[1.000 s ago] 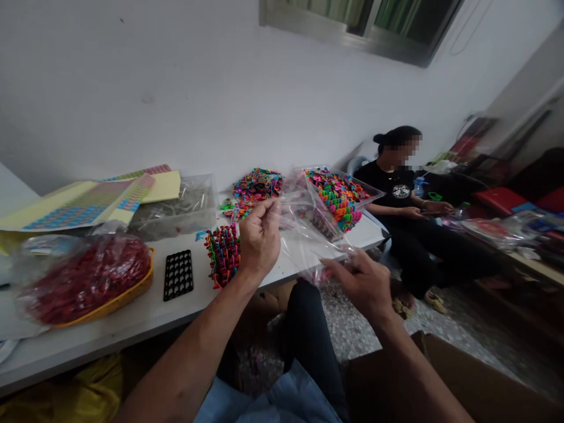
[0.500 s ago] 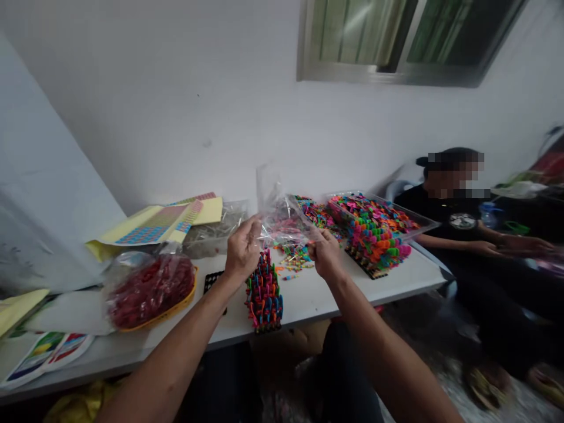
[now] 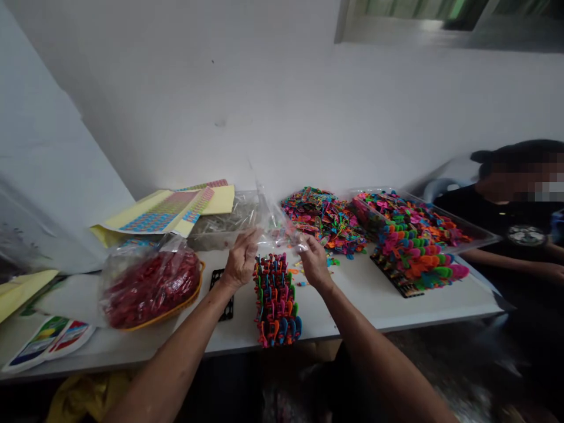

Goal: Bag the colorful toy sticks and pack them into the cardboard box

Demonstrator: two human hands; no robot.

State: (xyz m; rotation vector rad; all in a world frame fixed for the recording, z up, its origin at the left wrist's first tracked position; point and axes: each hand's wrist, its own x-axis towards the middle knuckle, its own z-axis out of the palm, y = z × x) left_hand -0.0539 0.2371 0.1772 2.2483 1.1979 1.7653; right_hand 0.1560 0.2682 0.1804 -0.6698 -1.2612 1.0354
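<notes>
A clear plastic bag (image 3: 274, 226) stretches between my two hands, its upper part standing up thin and see-through. My left hand (image 3: 241, 258) is closed on the bag's left side. On the other side my right hand (image 3: 314, 258) pinches it. Just below the bag, a rack of small colourful plastic pieces (image 3: 277, 305) stands in neat rows near the table's front edge. Several loose small pieces (image 3: 302, 276) lie by my right fingers. Left of the rack is a black perforated tray (image 3: 227, 305), partly behind my left wrist.
A bag of dark red pieces (image 3: 154, 288) sits in a yellow basket (image 3: 185, 306). Sticker sheets (image 3: 163, 211) lie behind it. Toward the right are a colourful heap (image 3: 326, 220), a filled clear tray (image 3: 489, 239) and a second rack (image 3: 418, 258). A person (image 3: 506, 229) sits beyond.
The view has turned left and down, shifting the table's things rightward. Both hands keep hold of the clear bag, which sits a little lower and narrower between them.
</notes>
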